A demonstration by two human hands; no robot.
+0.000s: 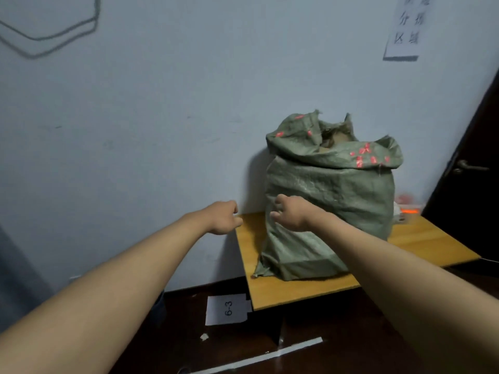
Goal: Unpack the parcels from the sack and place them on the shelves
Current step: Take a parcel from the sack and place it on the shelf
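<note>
Wall: pale grey wall (162, 117) is filling the background behind the sack, with a white paper sign (405, 28) hanging high to the sack's right and a dark looped cable (54, 36) hanging high to its left.
Table: wooden table (283, 290) is standing against the wall, carrying the sack on its top.
Sack: green woven sack (332, 201) with red print is standing upright on the table, its mouth rolled down and gaping; something brown is showing inside, too unclear to name.
Left hand: left hand (222, 217) is hovering just left of the sack, over the table's corner, fingers loosely curled and holding nothing.
Right hand: right hand (290, 214) is reaching in front of the sack's lower left side, fingers relaxed and slightly bent; whether it is touching the fabric I cannot tell.
Door: dark door (475, 171) with a lever handle is standing right of the sack.
Floor: paper label (226, 309) reading "6-3" is lying on the dark floor below and left of the sack, beside the table's edge.
Red item: blurred red object (407, 203) is sitting on the table just right of the sack.
</note>
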